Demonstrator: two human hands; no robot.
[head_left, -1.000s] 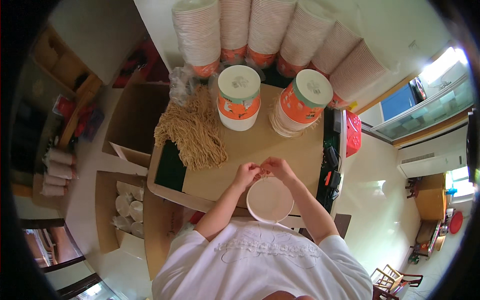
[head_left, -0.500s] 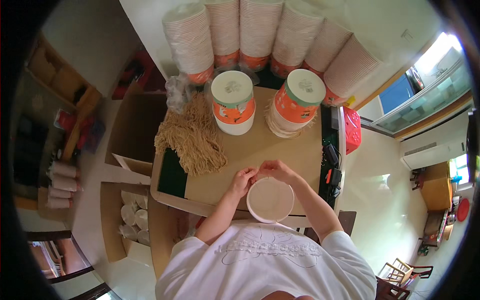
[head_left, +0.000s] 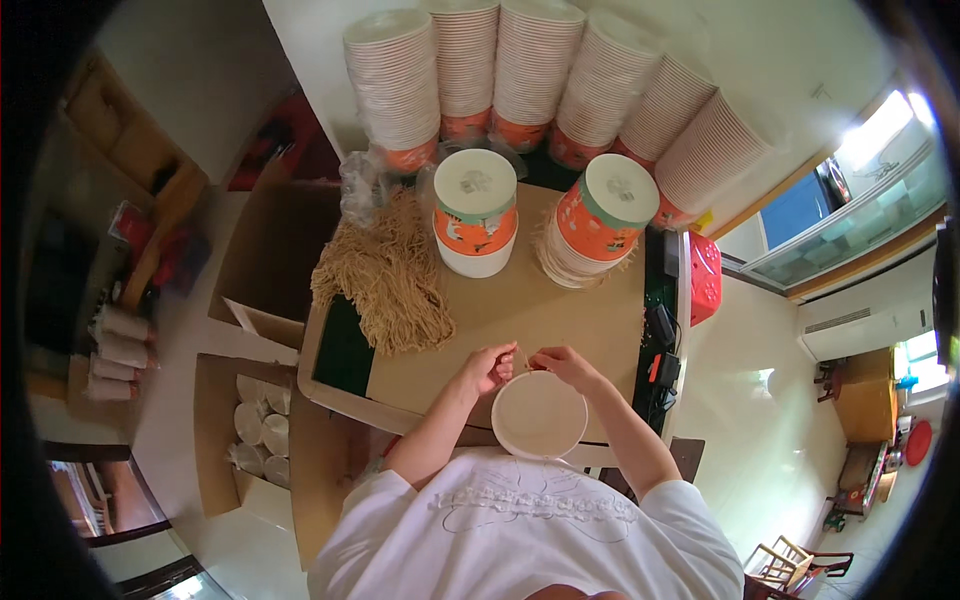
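A white paper bucket (head_left: 540, 415) sits against my front at the table's near edge, its open mouth facing up. My left hand (head_left: 489, 369) is closed in a pinch just beyond the rim, on a thin tan cord. My right hand (head_left: 564, 367) is closed at the bucket's far rim, fingertips on the same cord; the exact grip is partly hidden. Farther left on the table lies a loose bundle of tan cords (head_left: 390, 285). Two upturned orange-and-green paper buckets stand beyond my hands, a left one (head_left: 476, 215) and a right one (head_left: 604, 208) with cords around its base.
Tall stacks of wrapped paper buckets (head_left: 537, 70) line the wall at the back. An open carton (head_left: 225, 400) with white buckets stands on the floor at left. Black adapters (head_left: 662, 325) lie along the table's right edge, beside a red plastic basket (head_left: 705, 275).
My hands have drawn apart from each other, showing the cord between them. The bucket at my front sits slightly lower in view. The whole view has shifted a little.
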